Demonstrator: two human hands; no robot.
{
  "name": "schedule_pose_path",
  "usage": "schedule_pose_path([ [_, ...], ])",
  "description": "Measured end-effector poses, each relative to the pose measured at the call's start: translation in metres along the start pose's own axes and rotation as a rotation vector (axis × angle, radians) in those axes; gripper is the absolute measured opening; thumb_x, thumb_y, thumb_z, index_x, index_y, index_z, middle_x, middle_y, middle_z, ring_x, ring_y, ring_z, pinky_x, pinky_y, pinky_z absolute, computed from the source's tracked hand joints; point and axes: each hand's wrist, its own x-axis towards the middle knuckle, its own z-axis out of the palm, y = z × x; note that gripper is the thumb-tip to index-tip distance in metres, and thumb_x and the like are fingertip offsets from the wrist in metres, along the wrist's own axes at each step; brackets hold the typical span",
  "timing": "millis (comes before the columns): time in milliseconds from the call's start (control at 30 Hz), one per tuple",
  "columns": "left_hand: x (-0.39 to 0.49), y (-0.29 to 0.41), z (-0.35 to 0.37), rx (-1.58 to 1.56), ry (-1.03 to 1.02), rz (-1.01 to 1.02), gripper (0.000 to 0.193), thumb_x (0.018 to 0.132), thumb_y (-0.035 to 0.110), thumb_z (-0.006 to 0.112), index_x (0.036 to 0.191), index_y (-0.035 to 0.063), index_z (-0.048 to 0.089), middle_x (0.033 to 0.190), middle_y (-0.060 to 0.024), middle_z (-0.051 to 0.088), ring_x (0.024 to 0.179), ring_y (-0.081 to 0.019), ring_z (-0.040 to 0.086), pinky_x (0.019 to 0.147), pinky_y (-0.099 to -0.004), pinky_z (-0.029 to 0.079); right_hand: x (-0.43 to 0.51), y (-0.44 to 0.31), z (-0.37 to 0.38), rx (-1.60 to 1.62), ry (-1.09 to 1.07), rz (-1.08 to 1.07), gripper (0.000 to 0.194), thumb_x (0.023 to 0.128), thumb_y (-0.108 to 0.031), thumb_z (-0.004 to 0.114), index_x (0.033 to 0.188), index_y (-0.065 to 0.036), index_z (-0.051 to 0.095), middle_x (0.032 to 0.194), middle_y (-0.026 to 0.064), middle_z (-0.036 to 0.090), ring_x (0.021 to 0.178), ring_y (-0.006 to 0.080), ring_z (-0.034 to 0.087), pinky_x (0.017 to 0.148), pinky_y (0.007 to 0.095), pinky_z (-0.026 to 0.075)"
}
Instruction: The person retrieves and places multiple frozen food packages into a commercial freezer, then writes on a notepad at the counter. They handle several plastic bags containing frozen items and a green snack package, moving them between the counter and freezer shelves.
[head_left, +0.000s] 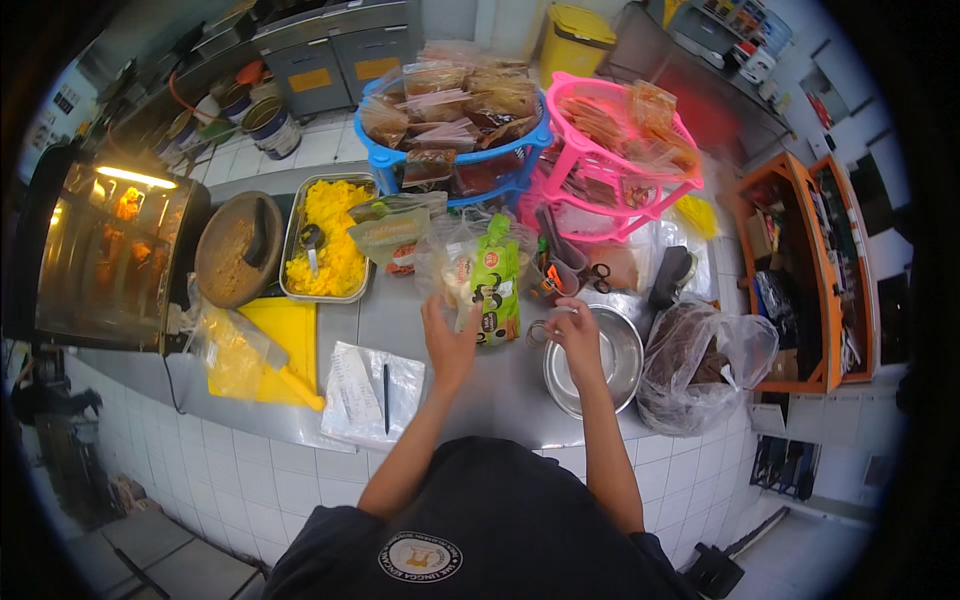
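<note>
My left hand (451, 341) reaches over the steel counter, fingers apart, at the near edge of a green printed plastic pouch (496, 289); whether it touches the pouch is unclear. Left of the pouch lies a clear plastic bag with pale contents (455, 271). Over the rim of a round steel bowl (624, 360) is my right hand (576, 337), its fingers curled near one another; I cannot tell if it holds something small. A thin ring-shaped item (536, 334) lies just left of it. Black-handled scissors (601, 277) rest beyond the bowl.
Blue (450, 161) and pink (622, 154) plastic baskets of filled sachets stand behind. To the left are a steel tray of yellow food (330, 240), a stone mortar (238, 247), a knife (289, 375) on a yellow board (292, 330), and papers with a pen (386, 397). A filled plastic bag (705, 367) sits right.
</note>
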Motion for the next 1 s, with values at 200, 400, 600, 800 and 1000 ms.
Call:
schedule_pose_path([
  [200,0.07,-0.023,0.023,0.164,-0.138,0.053,0.039,0.089,0.027,0.077,0.106,-0.0039,0.06,0.102,-0.0112,0.057,0.096,-0.0252,0.058,0.08,-0.0362,0.048,0.055,-0.019,0.042,0.074,-0.138,0.101,0.039,0.095,-0.024,0.064,0.129,-0.005,0.062,0.095,0.0007,0.065,0.081,0.0089,0.06,0.073,0.0261,0.049],
  [400,0.074,-0.036,-0.001,-0.284,-0.336,-0.163,0.027,0.094,0.021,0.071,0.088,-0.0042,0.062,0.105,-0.012,0.061,0.093,-0.0182,0.056,0.074,-0.0292,0.044,0.05,-0.023,0.072,-0.361,-0.233,-0.096,0.063,0.09,-0.035,0.077,0.136,0.003,0.057,0.128,0.0107,0.065,0.112,0.0175,0.063,0.094,0.0313,0.051],
  [600,0.039,-0.016,-0.015,-0.62,-0.213,-0.142,0.025,0.092,0.014,0.073,0.102,-0.0015,0.057,0.118,-0.0119,0.057,0.103,-0.0192,0.058,0.086,-0.0281,0.047,0.016,-0.021,0.073,-0.261,-0.231,-0.011,0.062,0.086,-0.029,0.081,0.135,0.001,0.059,0.122,0.0081,0.065,0.095,0.0143,0.066,0.079,0.028,0.053],
  [800,0.014,0.01,-0.047,-0.2,-0.354,0.245,0.036,0.083,0.012,0.081,0.102,-0.0008,0.054,0.132,-0.0184,0.057,0.114,-0.028,0.059,0.096,-0.0337,0.047,-0.043,-0.009,0.052,-0.184,-0.311,0.009,0.044,0.09,-0.023,0.078,0.128,-0.003,0.066,0.109,0.0006,0.061,0.075,0.0067,0.056,0.06,0.0226,0.042],
  [1000,0.014,0.023,-0.077,-0.165,-0.836,0.109,0.031,0.087,0.011,0.076,0.091,0.0032,0.047,0.122,-0.0224,0.068,0.11,-0.0254,0.065,0.092,-0.0352,0.049,-0.069,0.01,0.043,-0.008,-0.291,-0.027,0.019,0.096,-0.016,0.07,0.108,-0.002,0.067,0.092,-0.0025,0.058,0.064,0.0041,0.045,0.053,0.0206,0.034],
])
